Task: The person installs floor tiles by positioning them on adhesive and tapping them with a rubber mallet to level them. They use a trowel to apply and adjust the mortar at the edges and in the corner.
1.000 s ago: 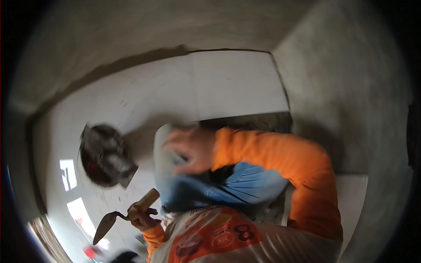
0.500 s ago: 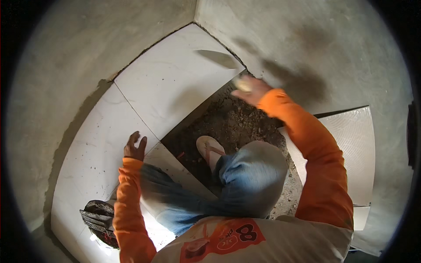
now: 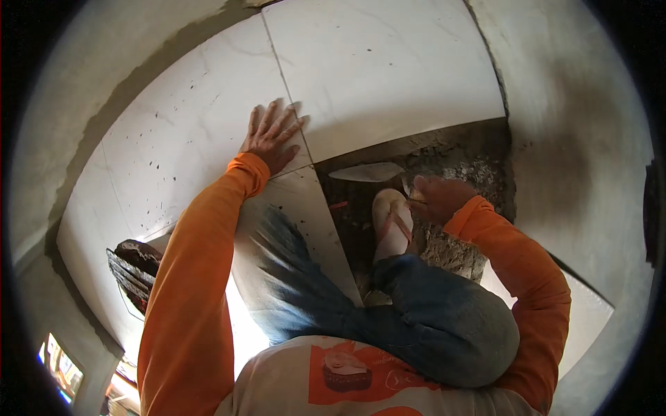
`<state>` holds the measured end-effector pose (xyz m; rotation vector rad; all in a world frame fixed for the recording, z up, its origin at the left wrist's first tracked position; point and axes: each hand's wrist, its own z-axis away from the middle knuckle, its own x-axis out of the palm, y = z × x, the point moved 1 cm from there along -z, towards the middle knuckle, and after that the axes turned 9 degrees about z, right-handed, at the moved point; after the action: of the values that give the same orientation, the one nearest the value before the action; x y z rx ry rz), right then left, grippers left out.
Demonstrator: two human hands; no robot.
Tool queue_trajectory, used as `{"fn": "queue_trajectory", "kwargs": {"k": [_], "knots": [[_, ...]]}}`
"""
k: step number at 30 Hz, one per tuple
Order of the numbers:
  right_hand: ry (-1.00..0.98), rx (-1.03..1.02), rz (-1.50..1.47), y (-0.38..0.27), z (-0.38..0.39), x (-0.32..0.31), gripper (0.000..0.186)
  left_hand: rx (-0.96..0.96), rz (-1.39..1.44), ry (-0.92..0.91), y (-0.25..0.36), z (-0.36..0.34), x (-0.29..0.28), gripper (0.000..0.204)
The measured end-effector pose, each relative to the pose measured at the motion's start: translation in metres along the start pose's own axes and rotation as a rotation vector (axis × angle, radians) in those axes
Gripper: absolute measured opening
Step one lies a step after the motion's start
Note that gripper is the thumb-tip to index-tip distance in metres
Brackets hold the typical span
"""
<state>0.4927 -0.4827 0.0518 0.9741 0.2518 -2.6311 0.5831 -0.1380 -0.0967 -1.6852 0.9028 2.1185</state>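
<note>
My left hand (image 3: 272,139) lies flat with fingers spread wide on a laid white tile (image 3: 187,139), pressing near the joint where it meets the next tile (image 3: 388,69) beyond my fingertips. My right hand (image 3: 437,197) is closed around the handle of a trowel (image 3: 366,172), whose pale blade lies to the left of that hand over the open mortar bed (image 3: 444,156), just past my sandal (image 3: 392,222).

I judge the tiles to be stiff, heavy and smooth, brittle at corners and edges; flat palms or a grip on two opposite edges would suit them better than fingertips on a corner. The trowel is light and rigid, taken by its handle. The mortar looks gritty and crumbly.

The handle is buried in my fist, so I cannot tell its shape. My knee and jeans cover the near part of the bed. A dark bucket (image 3: 135,267) sits beside my left elbow, partly hidden by my sleeve.
</note>
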Motion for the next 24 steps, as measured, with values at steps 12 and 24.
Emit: {"fn": "queue_trajectory", "kwargs": {"k": [12,24], "knots": [[-0.006,-0.062,0.08,-0.012,-0.051,-0.012,0.043,0.0,0.023,-0.07,0.009,-0.007,-0.007,0.058],[-0.14,0.32,0.241,0.159,-0.029,0.018,0.046,-0.013,0.063,-0.021,0.014,-0.017,-0.013,0.064]]}}
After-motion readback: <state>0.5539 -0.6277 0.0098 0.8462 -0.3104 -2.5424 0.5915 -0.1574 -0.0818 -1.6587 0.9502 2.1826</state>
